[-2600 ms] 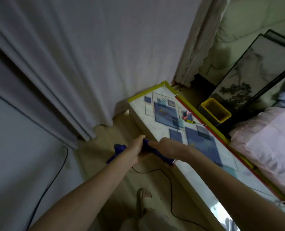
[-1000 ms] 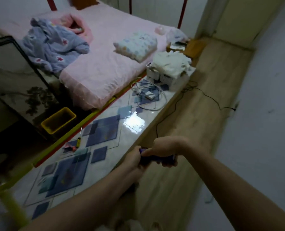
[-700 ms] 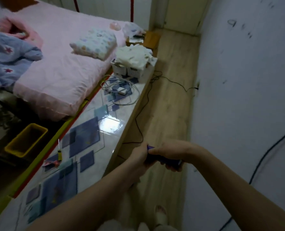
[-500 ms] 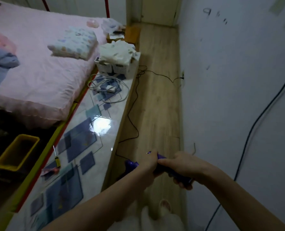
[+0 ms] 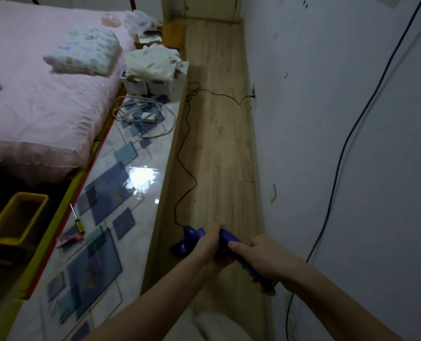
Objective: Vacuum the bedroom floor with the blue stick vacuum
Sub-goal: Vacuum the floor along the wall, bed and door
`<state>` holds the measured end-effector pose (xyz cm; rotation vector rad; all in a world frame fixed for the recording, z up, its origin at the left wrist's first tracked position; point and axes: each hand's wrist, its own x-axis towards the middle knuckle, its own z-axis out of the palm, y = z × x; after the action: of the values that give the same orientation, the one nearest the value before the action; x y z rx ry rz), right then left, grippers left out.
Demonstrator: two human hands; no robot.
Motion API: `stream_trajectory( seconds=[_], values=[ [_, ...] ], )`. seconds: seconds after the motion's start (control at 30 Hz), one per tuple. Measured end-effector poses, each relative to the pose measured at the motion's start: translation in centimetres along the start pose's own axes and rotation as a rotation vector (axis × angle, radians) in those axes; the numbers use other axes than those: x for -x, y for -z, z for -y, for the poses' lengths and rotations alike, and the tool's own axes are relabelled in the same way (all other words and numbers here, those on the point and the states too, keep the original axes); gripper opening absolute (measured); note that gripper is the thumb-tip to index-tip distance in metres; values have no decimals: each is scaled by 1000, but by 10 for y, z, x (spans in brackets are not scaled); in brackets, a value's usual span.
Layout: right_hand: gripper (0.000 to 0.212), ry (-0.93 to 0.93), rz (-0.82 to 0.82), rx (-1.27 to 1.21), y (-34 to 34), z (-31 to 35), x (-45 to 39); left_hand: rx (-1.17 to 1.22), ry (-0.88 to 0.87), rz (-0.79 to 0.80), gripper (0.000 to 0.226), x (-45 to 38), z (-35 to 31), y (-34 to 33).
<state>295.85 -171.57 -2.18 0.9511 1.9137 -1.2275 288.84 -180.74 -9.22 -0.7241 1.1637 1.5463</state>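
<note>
The blue stick vacuum [image 5: 189, 238] shows only its upper body and handle, low in the middle of the view. My left hand [image 5: 210, 246] grips the handle near the body. My right hand [image 5: 263, 259] grips the handle's rear end. Its lower tube and head are hidden under my arms. A black power cord [image 5: 187, 148] runs from the vacuum along the wooden floor [image 5: 219, 124] to a wall socket [image 5: 252, 96].
A long tiled ledge [image 5: 121, 193] borders the floor strip on the left, with a screwdriver [image 5: 78, 221], coiled white cables [image 5: 143, 116] and white baskets [image 5: 153, 86] of cloth. Beyond lies a pink bed [image 5: 39, 99]. A white wall [image 5: 340, 119] with a hanging black cable closes the right side.
My view has swung from the curtain corner round to the long floor strip beside the wall. Both hands kept their grip on the vacuum handle, which now points down the strip.
</note>
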Motion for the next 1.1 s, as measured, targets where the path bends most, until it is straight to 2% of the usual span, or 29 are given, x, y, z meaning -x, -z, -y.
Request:
stream_trajectory(
  seconds=[0.13,0.27,0.47,0.57,0.8,0.93,1.1],
  values=[
    [45,-16,30,37,21,-13,5,-93,-54,-35,16,-1,13,-23],
    [43,29,89,197,54,-11,8,-54,-96,-63,16,5,18,-44],
    [44,130,155,459,90,-4,3,133,-141,-92,37,15,29,-58],
    [42,177,158,508,87,-2,-3,173,-167,-112,37,20,30,-56],
    [42,264,122,354,81,-36,4,168,-163,-134,42,29,40,-62],
    [43,294,85,218,77,-64,11,174,-169,-169,29,37,49,-69],
    [39,331,6,116,54,-88,19,-7,-224,-109,32,37,61,-64]
  ],
)
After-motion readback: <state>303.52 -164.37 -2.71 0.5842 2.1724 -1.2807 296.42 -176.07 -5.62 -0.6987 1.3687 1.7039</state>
